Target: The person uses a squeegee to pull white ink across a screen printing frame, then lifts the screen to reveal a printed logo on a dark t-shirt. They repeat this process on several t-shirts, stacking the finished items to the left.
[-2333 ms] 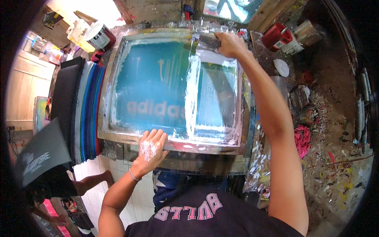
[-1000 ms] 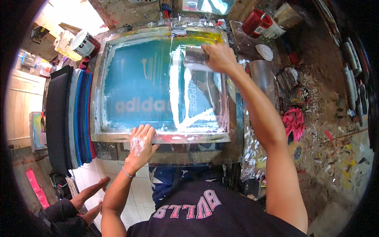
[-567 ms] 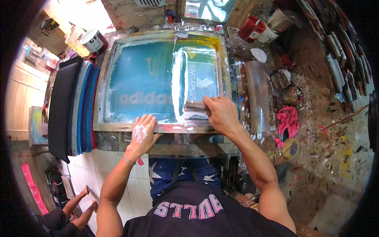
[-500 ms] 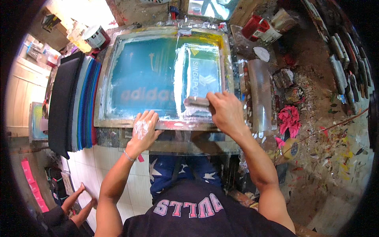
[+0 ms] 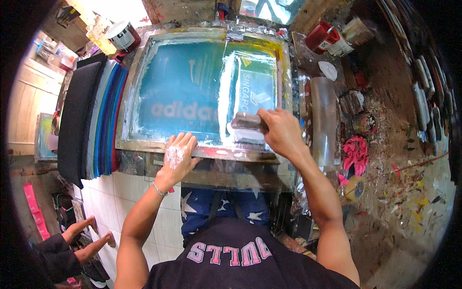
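Note:
A wooden screen-printing frame (image 5: 192, 32) with teal mesh (image 5: 178, 84) lies on the worktable in front of me. At its right part, a thick strip of white ink (image 5: 227, 96) runs along the left side of a paler window with lettering and a small emblem. My right hand (image 5: 283, 132) is closed round one end of a flat squeegee (image 5: 249, 121), which stands on the window's near end, smeared with white. My left hand (image 5: 179, 153), white ink on its back, grips the frame's near rail with fingers together over the top. Its thumb points right, partly hidden.
Left of the frame leans a row of black, grey, blue and red boards (image 5: 79, 120). A paint can (image 5: 122, 36) stands behind them. To the right lie a clear roll (image 5: 323, 120), a pink rag (image 5: 355, 154) and red containers (image 5: 322, 38). Another person's feet (image 5: 103, 231) show lower left.
The frame and table appear shifted slightly right as the view moves. My right hand keeps the squeegee near the same corner, its face showing more. The pale lettering beneath the mesh looks sharper.

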### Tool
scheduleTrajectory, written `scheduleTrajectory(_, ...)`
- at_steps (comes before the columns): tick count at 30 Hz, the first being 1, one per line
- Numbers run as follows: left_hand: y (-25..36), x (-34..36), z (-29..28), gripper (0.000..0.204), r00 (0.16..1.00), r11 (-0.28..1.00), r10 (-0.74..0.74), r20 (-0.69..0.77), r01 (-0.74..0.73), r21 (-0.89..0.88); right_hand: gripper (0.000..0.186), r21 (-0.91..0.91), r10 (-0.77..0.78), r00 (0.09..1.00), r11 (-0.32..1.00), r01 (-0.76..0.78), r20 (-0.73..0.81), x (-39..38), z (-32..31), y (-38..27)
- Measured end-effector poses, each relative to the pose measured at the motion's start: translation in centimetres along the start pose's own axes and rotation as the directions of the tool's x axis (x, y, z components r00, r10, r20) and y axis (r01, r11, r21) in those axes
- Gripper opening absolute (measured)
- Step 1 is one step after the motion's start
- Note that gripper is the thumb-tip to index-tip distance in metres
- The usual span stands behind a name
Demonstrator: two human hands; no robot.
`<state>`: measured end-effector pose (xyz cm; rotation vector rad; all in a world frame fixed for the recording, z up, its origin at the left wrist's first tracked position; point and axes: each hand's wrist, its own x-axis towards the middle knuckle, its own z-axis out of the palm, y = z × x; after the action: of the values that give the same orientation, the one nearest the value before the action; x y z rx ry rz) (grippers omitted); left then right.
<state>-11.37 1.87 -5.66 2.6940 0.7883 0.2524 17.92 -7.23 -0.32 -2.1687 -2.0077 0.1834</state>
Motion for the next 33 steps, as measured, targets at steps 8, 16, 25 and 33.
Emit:
scheduleTrajectory(8, 0.2, 0.2, -0.4, 0.046, 0.999, 0.999, -0.027, 0.034, 0.028, -0.027, 0.024, -0.107, -0.014, 0.97, 0.994, -0.012, -0.243, 17.9, -0.1, 9.0)
scheduleTrajectory(16, 0.1, 0.3, -0.5, 0.045, 0.998, 0.998, -0.031, 0.062, 0.034, -0.05, 0.016, -0.121, -0.087, 0.99, 0.99, 0.074, -0.11, 14.2, 1.5, 7.7)
scheduleTrajectory(25, 0.0, -0.1, 0.1, 0.044, 1.0, 1.0, -0.01, 0.027, 0.01, 0.005, 0.016, -0.019, -0.076, 0.988, 0.997, 0.074, -0.133, -1.9, 2.9, -1.3)
scheduleTrajectory(33, 0.7, 0.8, -2.2, 0.043, 1.0, 1.0, 0.017, -0.026, -0.017, -0.016, 0.019, -0.125, -0.118, 0.965, 0.988, 0.09, -0.235, -2.0, 1.0, -2.1)
